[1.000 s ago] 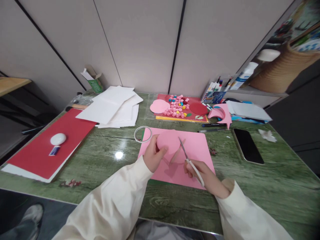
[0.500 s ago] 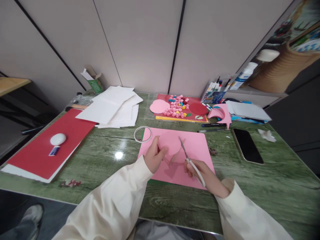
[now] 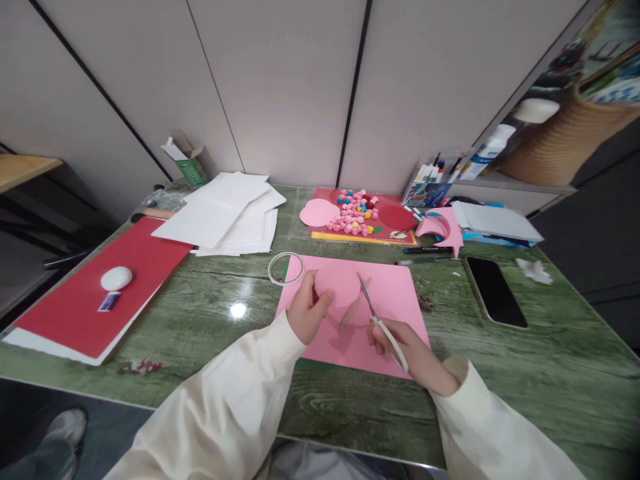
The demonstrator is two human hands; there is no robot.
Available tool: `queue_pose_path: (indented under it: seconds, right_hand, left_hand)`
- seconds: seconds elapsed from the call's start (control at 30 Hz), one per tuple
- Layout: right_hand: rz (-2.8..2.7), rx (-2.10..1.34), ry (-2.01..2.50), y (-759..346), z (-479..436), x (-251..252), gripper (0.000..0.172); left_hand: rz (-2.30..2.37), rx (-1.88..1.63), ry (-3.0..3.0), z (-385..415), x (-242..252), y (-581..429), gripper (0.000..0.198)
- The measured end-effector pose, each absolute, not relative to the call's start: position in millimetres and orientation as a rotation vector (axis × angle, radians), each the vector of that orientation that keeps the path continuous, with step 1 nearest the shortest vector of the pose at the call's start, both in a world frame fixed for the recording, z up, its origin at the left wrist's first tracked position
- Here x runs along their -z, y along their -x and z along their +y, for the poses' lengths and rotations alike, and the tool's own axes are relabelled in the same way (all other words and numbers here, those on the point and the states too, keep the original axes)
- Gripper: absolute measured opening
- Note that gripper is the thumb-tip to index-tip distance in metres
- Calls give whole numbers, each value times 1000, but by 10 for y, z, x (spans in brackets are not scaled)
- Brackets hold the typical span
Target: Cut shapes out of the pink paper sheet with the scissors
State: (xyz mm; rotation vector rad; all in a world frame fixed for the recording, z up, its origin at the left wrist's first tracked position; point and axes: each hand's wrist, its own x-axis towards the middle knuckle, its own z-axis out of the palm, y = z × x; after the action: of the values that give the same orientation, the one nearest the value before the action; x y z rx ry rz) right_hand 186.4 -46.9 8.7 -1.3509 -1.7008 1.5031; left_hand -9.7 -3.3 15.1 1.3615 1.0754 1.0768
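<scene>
Right now my left hand (image 3: 306,312) pinches the near-left edge of a pink paper circle (image 3: 337,287), thumb on top, holding it up just above the pink sheet (image 3: 395,293) that lies flat on the green tabletop (image 3: 210,320). My right hand (image 3: 405,347) is closed around the white handles of the scissors (image 3: 377,319), their blades pointing away from me and meeting the circle's right edge, where a loose strip of pink paper hangs down. Just beyond my left hand lies a tape ring (image 3: 285,269), touching the sheet's far-left corner. Well off to the right rests a dark phone (image 3: 495,291).
</scene>
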Motion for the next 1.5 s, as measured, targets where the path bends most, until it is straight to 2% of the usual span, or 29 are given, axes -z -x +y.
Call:
queue_pose_path:
  seconds: [1.5]
  right_hand:
    - [-1724,-1483,1354,-1878,-462,-45,37]
  left_hand:
    - [1192,-1054,-1408,-20,-99,96,20]
